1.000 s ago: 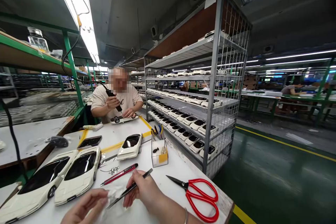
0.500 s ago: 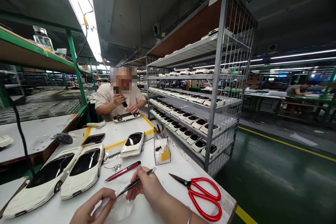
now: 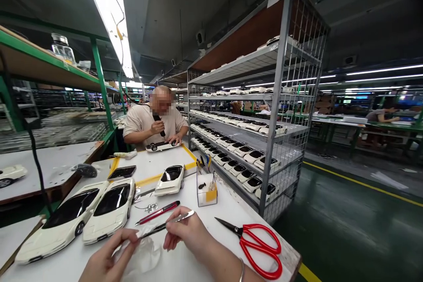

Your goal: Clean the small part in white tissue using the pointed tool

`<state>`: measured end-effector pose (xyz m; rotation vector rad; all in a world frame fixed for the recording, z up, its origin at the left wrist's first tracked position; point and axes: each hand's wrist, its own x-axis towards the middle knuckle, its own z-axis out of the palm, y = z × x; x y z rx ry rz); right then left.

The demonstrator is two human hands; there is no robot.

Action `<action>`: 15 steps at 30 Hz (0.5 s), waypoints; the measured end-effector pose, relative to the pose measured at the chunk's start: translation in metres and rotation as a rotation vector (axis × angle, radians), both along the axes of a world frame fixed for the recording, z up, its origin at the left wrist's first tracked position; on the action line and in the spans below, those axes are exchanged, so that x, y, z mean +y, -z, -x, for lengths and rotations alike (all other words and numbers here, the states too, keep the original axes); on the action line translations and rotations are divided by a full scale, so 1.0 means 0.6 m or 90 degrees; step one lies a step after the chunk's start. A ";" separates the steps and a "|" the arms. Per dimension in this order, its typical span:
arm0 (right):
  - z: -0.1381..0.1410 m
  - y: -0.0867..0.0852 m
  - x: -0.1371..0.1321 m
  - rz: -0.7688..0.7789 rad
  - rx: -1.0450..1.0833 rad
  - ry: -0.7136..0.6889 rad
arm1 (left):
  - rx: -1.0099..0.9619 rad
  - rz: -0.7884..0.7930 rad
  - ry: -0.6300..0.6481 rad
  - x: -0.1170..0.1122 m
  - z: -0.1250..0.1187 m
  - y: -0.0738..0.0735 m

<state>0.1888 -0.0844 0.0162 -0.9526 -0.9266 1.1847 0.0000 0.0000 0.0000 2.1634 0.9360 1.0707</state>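
Some clear plastic is pinched in the left hand; the right hand grips tweezers slanting lengthwise, pointing down-left.

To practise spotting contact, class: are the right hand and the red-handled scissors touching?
Apart: the head view shows a strip of white tabletop between the right hand and the red-handled scissors.

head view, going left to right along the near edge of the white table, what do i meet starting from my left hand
Left hand → thin clear plastic → right hand with the tweezers → red-handled scissors.
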 end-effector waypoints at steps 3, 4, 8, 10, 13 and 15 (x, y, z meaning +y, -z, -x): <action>-0.001 0.001 -0.005 -0.014 -0.015 0.030 | -0.008 0.008 0.031 -0.014 -0.009 -0.001; 0.000 0.002 -0.006 -0.019 -0.021 0.044 | -0.012 0.011 0.044 -0.019 -0.012 0.000; 0.007 0.008 -0.017 -0.054 -0.044 0.093 | -0.015 0.028 0.086 -0.038 -0.022 -0.002; 0.012 0.010 -0.025 -0.067 -0.070 0.115 | -0.026 0.044 0.094 -0.043 -0.025 -0.005; 0.015 0.013 -0.038 -0.052 -0.161 0.134 | -0.042 0.060 0.098 -0.044 -0.027 -0.005; 0.015 0.015 -0.043 -0.031 -0.231 0.145 | -0.034 0.054 0.097 -0.044 -0.025 -0.003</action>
